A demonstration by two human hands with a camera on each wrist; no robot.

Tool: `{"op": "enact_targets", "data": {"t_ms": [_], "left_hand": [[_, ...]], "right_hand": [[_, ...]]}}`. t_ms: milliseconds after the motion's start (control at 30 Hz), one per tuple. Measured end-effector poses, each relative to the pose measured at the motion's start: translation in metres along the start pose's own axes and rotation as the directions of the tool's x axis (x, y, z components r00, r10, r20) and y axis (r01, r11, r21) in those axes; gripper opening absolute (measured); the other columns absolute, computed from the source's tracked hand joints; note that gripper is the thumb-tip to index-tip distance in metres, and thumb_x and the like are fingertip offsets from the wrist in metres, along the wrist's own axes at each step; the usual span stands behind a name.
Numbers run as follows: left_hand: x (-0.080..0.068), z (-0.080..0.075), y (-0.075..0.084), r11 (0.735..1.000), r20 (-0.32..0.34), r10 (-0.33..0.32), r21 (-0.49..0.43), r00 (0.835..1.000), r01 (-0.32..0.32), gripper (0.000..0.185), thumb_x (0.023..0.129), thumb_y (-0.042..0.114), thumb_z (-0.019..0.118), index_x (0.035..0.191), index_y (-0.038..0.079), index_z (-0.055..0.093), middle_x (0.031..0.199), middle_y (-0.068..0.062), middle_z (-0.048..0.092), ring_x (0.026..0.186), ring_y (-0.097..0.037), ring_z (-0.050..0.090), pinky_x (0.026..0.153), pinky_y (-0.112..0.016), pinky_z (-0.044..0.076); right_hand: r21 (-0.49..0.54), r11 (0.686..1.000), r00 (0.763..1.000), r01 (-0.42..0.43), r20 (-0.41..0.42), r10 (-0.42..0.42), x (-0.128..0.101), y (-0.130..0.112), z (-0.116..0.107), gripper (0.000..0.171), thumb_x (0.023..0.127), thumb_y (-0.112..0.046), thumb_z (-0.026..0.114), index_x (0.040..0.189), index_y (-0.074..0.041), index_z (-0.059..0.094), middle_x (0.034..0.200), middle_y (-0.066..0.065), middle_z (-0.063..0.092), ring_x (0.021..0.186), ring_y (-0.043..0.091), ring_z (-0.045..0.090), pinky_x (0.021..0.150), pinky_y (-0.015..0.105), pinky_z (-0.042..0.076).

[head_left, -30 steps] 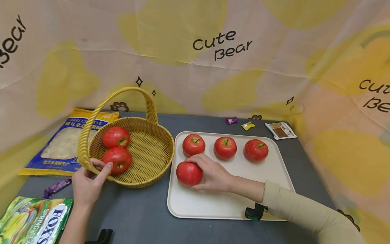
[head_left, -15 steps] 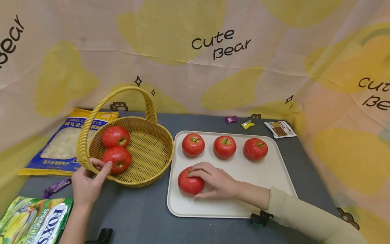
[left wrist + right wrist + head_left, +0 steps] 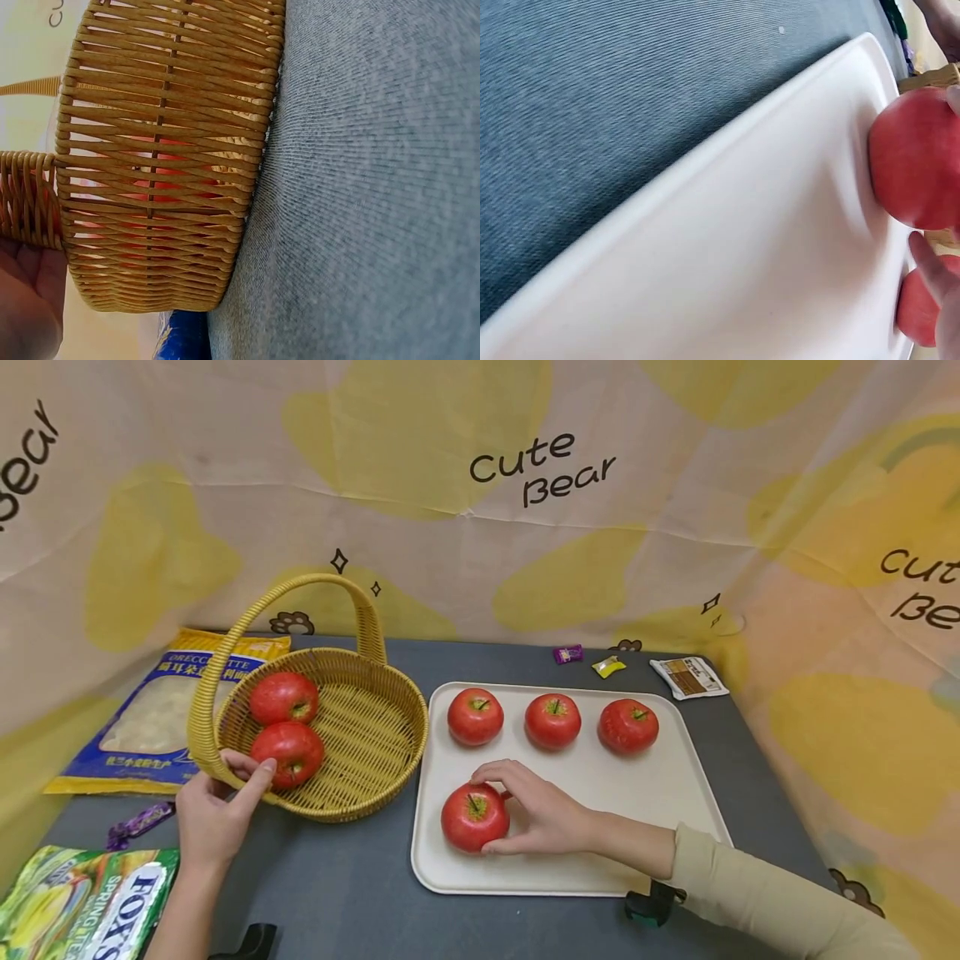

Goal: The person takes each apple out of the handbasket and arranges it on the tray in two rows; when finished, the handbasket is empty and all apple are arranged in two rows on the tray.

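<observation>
On the tray [image 3: 675, 827], the right hand [image 3: 543, 814] cups a glossy red, stem-up apple [image 3: 472, 817].

A grey worktop [image 3: 360, 877] carries a wicker basket [image 3: 375, 735] on the left and a cream tray [image 3: 675, 793] just beside it. Behind the tray lie a purple sweet [image 3: 567, 653], a yellow sweet [image 3: 609, 666] and a small packet [image 3: 688, 677]. At the left edge lie a blue-and-yellow bag [image 3: 161, 714], a purple wrapped sweet [image 3: 138, 822] and a green Fox's bag [image 3: 82, 906].

We see a blue pasta bag [image 3: 161, 714] behind, a green candy bag [image 3: 82, 906] in front (Fox's), and three small wrapped sweets [image 3: 567, 653] along the desk's [image 3: 337, 893] far edge.
</observation>
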State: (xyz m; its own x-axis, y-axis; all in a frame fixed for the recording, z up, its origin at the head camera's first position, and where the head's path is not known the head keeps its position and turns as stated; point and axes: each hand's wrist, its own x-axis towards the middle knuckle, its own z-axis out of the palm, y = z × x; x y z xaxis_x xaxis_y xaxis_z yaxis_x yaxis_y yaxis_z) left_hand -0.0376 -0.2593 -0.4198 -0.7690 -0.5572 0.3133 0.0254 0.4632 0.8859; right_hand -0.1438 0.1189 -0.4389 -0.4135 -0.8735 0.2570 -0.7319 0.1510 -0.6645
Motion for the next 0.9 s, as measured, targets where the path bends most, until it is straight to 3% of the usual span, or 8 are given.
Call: {"op": "enact_targets", "data": {"t_ms": [200, 400, 600, 667, 767, 800, 833, 900], "left_hand": [[0.000, 0.001, -0.001, 0.999, 0.020, -0.031, 0.014, 0.999, 0.031, 0.011, 0.084, 0.009, 0.074, 0.084, 0.005, 0.063, 0.069, 0.010, 0.057, 0.066, -0.007, 0.049, 0.061, -0.016, 0.038], [-0.001, -0.001, 0.000, 0.999, 0.010, -0.032, 0.007, 0.999, 0.031, 0.012, 0.083, 0.007, 0.074, 0.087, 0.003, 0.064, 0.072, 0.011, 0.058, 0.067, -0.006, 0.050, 0.062, -0.014, 0.039], [-0.002, -0.004, 0.006, 0.986, -0.050, 0.029, -0.161, 0.998, -0.037, 0.012, 0.081, -0.007, 0.070, 0.091, -0.005, 0.065, 0.077, 0.010, 0.064, 0.063, -0.006, 0.053, 0.057, -0.013, 0.043], [0.000, -0.006, 0.010, 0.957, -0.067, 0.058, -0.279, 0.996, -0.075, 0.013, 0.080, -0.012, 0.067, 0.092, -0.008, 0.065, 0.079, 0.006, 0.066, 0.063, -0.006, 0.055, 0.057, -0.013, 0.044], [0.005, -0.008, 0.020, 0.885, -0.090, 0.099, -0.448, 0.991, -0.129, 0.017, 0.078, -0.018, 0.065, 0.093, -0.010, 0.065, 0.082, 0.000, 0.068, 0.065, -0.008, 0.058, 0.059, -0.013, 0.046], [0.007, -0.009, 0.023, 0.846, -0.099, 0.116, -0.512, 0.988, -0.151, 0.018, 0.078, -0.019, 0.064, 0.094, -0.012, 0.065, 0.082, -0.002, 0.069, 0.066, -0.009, 0.059, 0.060, -0.013, 0.047], [0.009, -0.009, 0.027, 0.817, -0.108, 0.129, -0.552, 0.986, -0.167, 0.019, 0.077, -0.020, 0.063, 0.094, -0.011, 0.065, 0.083, -0.003, 0.069, 0.067, -0.009, 0.061, 0.061, -0.013, 0.048], [0.013, -0.011, 0.035, 0.785, -0.123, 0.137, -0.592, 0.983, -0.183, 0.022, 0.077, -0.021, 0.063, 0.095, -0.010, 0.065, 0.083, -0.004, 0.071, 0.068, -0.009, 0.063, 0.062, -0.013, 0.049]], "right_hand": [[0.095, 0.988, 0.992, -0.123, 0.040, 0.120, 0.001, -0.001, -0.001, 0.074, 0.081, -0.038, 0.079, 0.139, -0.008, 0.043, 0.135, -0.004, 0.047, 0.119, 0.011, 0.046, 0.092, 0.029, 0.049], [0.107, 0.985, 0.989, -0.138, 0.062, 0.132, 0.003, 0.000, -0.001, 0.068, 0.082, -0.041, 0.077, 0.137, -0.019, 0.045, 0.133, -0.009, 0.048, 0.120, 0.011, 0.045, 0.091, 0.029, 0.049], [0.103, 0.985, 0.989, -0.141, 0.067, 0.134, 0.005, 0.000, -0.001, 0.064, 0.082, -0.040, 0.077, 0.135, -0.022, 0.046, 0.131, -0.009, 0.049, 0.117, 0.011, 0.047, 0.089, 0.028, 0.050], [0.105, 0.984, 0.988, -0.144, 0.068, 0.138, 0.006, 0.000, -0.002, 0.063, 0.082, -0.040, 0.077, 0.134, -0.022, 0.046, 0.130, -0.010, 0.049, 0.116, 0.011, 0.048, 0.088, 0.028, 0.050], [0.113, 0.981, 0.986, -0.157, 0.073, 0.149, 0.007, 0.000, -0.003, 0.063, 0.082, -0.040, 0.077, 0.134, -0.022, 0.046, 0.130, -0.011, 0.049, 0.114, 0.010, 0.049, 0.087, 0.028, 0.051], [0.117, 0.980, 0.985, -0.162, 0.077, 0.154, 0.007, -0.001, -0.004, 0.062, 0.082, -0.040, 0.077, 0.133, -0.022, 0.047, 0.129, -0.011, 0.049, 0.114, 0.010, 0.049, 0.087, 0.028, 0.051], [0.117, 0.979, 0.984, -0.166, 0.081, 0.157, 0.008, -0.001, -0.005, 0.061, 0.082, -0.040, 0.077, 0.133, -0.021, 0.047, 0.128, -0.011, 0.050, 0.113, 0.009, 0.049, 0.086, 0.028, 0.051], [0.111, 0.979, 0.984, -0.169, 0.084, 0.160, 0.012, -0.001, -0.008, 0.059, 0.084, -0.039, 0.076, 0.132, -0.018, 0.049, 0.127, -0.008, 0.052, 0.112, 0.009, 0.050, 0.087, 0.028, 0.051]]}}
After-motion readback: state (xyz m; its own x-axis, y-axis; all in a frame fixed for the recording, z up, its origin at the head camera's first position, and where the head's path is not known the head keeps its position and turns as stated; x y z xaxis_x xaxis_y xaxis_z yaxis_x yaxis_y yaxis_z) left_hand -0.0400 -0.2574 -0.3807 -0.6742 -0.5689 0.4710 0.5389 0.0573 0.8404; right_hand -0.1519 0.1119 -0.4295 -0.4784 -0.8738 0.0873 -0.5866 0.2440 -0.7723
